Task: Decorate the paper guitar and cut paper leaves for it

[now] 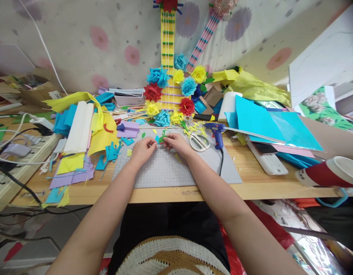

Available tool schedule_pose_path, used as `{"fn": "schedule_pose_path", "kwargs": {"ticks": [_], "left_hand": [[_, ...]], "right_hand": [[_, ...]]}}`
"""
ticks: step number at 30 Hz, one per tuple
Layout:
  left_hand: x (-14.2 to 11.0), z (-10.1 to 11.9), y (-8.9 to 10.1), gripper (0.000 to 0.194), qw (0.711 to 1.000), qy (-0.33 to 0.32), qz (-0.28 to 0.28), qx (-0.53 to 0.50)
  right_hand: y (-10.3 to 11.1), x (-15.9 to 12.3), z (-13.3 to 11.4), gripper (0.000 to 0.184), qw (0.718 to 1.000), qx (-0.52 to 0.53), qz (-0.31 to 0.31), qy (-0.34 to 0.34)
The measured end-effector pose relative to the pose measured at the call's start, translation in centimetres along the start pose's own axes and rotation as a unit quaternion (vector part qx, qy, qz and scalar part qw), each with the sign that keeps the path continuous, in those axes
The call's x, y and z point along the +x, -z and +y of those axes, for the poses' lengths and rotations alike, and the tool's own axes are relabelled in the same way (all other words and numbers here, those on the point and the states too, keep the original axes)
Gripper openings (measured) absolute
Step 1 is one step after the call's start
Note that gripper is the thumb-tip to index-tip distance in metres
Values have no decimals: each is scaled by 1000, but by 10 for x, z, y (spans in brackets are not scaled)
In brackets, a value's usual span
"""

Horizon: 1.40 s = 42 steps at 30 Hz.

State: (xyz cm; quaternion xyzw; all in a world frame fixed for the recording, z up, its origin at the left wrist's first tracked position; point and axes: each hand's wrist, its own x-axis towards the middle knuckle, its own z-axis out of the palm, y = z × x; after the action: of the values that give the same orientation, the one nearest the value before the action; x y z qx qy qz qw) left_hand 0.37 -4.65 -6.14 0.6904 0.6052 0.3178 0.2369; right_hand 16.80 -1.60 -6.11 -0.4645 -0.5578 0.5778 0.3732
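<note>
My left hand [142, 149] and my right hand [176, 143] meet over a grey cutting mat [165, 172] on the wooden table [251, 183]. Both pinch a small green paper piece [161, 139] between their fingertips, with a bit of blue paper beside it. White-handled scissors [199, 142] lie just right of my right hand. A blue glue gun [216, 131] rests beyond them, its cord running toward the table edge. Green and yellow paper scraps are scattered at the mat's far edge.
A paper guitar [168, 57] ringed with blue, red and yellow paper flowers leans on the wall. Cyan sheets [265, 122], a white remote [268, 162] and a red cup [328, 173] lie right. Yellow, purple and blue offcuts, white foam [79, 128] and a power strip [30, 147] lie left.
</note>
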Motion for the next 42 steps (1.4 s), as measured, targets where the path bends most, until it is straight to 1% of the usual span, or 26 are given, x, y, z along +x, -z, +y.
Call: {"fn": "schedule_pose_path", "kwargs": {"ticks": [16, 30, 35, 42], "left_hand": [[0, -2, 0, 20, 1000, 4, 11, 15], [0, 0, 1, 20, 1000, 7, 8, 23], [0, -1, -1, 20, 1000, -4, 9, 12], [-1, 1, 1, 21, 1000, 3, 5, 18]], "right_hand": [[1, 3, 4, 14, 999, 31, 11, -7], [1, 2, 1, 11, 993, 111, 16, -29], [1, 1, 0, 12, 993, 111, 15, -39], [1, 1, -1, 11, 994, 103, 12, -45]]}}
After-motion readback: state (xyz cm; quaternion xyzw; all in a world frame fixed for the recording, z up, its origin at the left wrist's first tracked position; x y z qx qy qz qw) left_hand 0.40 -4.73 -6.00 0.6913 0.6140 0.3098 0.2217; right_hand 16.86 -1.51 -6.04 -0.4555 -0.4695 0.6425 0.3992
